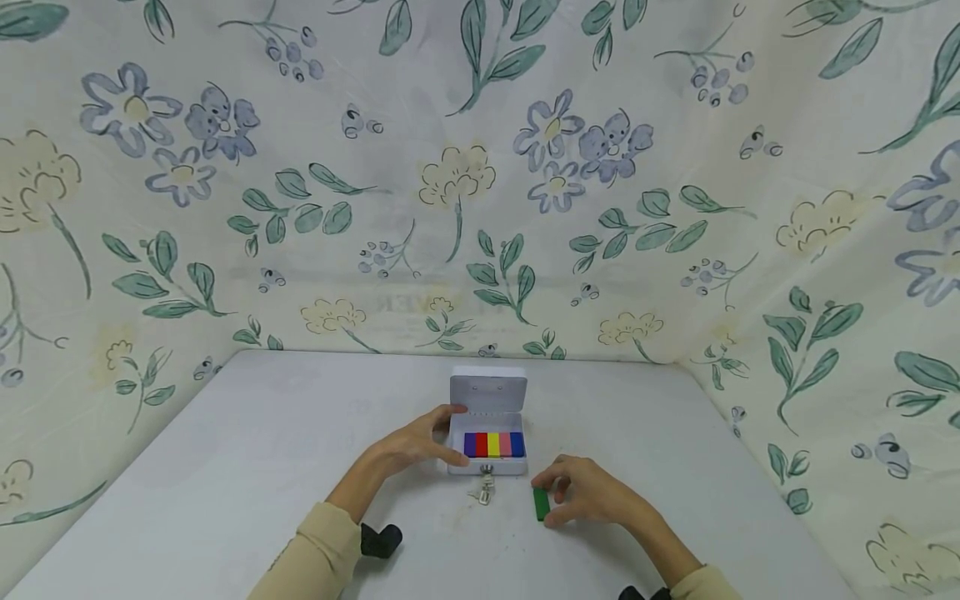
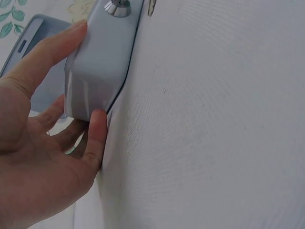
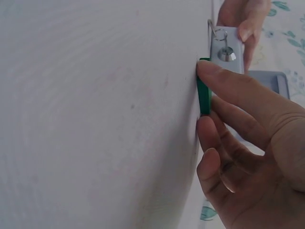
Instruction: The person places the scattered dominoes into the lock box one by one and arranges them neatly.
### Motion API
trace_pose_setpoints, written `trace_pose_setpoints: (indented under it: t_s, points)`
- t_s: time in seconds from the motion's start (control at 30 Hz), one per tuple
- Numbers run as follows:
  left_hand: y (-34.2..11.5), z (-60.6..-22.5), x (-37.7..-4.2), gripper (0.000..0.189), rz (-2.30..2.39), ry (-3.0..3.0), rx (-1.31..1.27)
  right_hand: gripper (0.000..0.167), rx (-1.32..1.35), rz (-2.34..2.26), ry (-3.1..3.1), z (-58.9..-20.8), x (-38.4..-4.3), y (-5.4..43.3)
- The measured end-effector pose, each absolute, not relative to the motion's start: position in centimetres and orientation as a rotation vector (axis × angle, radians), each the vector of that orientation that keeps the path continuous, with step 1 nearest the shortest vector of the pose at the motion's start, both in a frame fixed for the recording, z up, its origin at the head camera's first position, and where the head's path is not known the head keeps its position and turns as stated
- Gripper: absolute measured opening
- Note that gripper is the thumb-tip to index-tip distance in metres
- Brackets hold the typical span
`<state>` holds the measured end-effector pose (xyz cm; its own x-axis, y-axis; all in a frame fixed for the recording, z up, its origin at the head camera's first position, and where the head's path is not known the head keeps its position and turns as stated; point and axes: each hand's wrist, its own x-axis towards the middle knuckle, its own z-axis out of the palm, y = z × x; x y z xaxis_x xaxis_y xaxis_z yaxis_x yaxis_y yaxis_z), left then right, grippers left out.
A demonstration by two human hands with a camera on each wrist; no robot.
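A small pale grey cash box (image 1: 487, 467) stands on the table with its lid (image 1: 489, 392) raised. Inside it several coloured blocks (image 1: 493, 444) lie side by side in blue, red, yellow and pink. My left hand (image 1: 420, 439) grips the box's left end, thumb at the front and fingers along the side. To the right of the box, my right hand (image 1: 588, 492) pinches a green block (image 1: 542, 504) by its two ends, close over the table. In the right wrist view the green block (image 3: 204, 90) shows between thumb and fingers.
Keys (image 1: 484, 490) hang from the lock (image 2: 117, 6) on the box's front. The white table (image 1: 300, 400) ends at a floral cloth wall (image 1: 390, 250) behind and at both sides. Dark straps with black devices (image 1: 381, 541) sit at the wrists.
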<state>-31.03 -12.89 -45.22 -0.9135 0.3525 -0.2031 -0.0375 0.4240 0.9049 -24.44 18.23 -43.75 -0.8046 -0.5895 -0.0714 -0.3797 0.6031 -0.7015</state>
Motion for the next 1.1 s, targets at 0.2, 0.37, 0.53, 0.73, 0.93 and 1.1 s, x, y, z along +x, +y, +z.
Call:
trace_pose_setpoints:
  t_s: [0.2, 0.37, 0.53, 0.73, 0.93, 1.1]
  points:
    - [-12.90, -45.01, -31.11, 0.092, 1.485, 2.319, 0.278, 0.044, -0.797, -1.011, 2.536, -43.65, -24.48, 18.24]
    - [-12.89, -44.90, -31.04, 0.092, 1.478, 2.323, 0.271, 0.044, -0.788, -1.021, 2.531, -43.59, -24.43, 18.22]
    - [-12.81, -44.98, -30.90, 0.092, 1.459, 2.338, 0.259, 0.044, -0.780, -1.033, 2.522, -43.70, -24.37, 18.19]
    - [-12.75, -44.96, -30.77, 0.092, 1.456, 2.343, 0.258, 0.044, -0.778, -1.033, 2.530, -43.87, -24.38, 18.18]
    - [-12.79, -45.00, -30.75, 0.092, 1.449, 2.346, 0.258, 0.043, -0.784, -1.009, 2.546, -43.70, -24.53, 18.27]
    - [-12.80, -45.06, -30.83, 0.091, 1.449, 2.344, 0.248, 0.042, -0.832, -0.991, 2.583, -43.03, -24.81, 18.49]
